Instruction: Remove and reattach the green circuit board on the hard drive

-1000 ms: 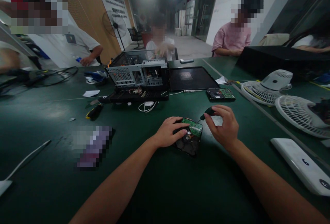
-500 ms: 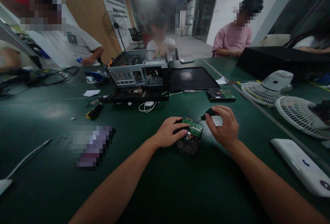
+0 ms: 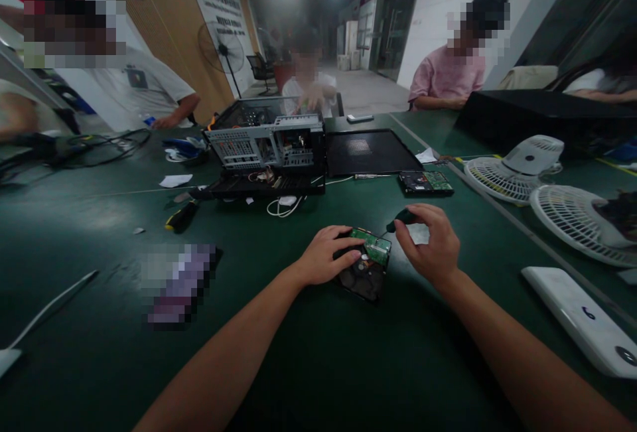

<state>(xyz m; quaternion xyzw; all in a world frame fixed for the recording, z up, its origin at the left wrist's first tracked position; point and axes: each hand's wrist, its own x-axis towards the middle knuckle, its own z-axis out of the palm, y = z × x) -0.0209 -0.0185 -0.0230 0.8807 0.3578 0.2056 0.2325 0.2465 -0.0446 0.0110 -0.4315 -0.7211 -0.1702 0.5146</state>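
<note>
A hard drive lies on the green table with its green circuit board facing up. My left hand grips it from the left side, fingers laid over its top and thumb against the board area. Pinched in the fingers of my right hand is a screwdriver with a dark handle. Its thin shaft slants down to the left and meets the circuit board near the far edge; the exact contact at the tip is too small to make out.
An opened computer case stands beyond my hands, beside a black side panel. Another hard drive lies near that panel. White fans sit at the right. Left are a yellow-black screwdriver and a blurred purple item. Several people sit around.
Both hands and the hard drive stay nearly in place. My right hand and the screwdriver shift very slightly left. The person at the far left leans a little further left.
</note>
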